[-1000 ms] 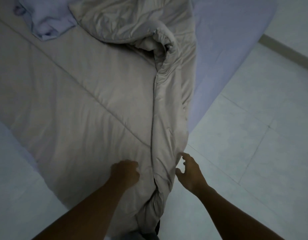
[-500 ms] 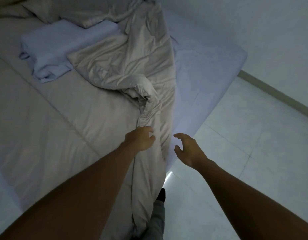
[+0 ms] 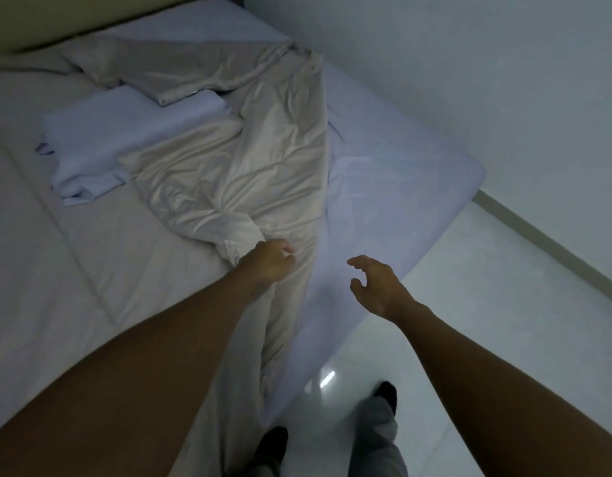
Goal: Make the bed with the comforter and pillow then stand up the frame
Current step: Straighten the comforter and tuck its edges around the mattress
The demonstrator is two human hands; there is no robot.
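Left hand [image 3: 270,261] clenched on the bunched comforter [image 3: 249,173] fold, mid-bed; right hand [image 3: 377,287] released, hovering over the sheet [image 3: 394,187]. Grab the edge too, pull toward the bare side.

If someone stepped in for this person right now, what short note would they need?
Left hand: closed on a bunched fold of the comforter.
Right hand: open, holding nothing, above the bare sheet.
Comforter: crumpled in a heap across the bed, one part lying over the pillow.
Done: nothing finished yet.
Left: spread the comforter flat, set the pillow in place, then stand up the frame, which is not in view.
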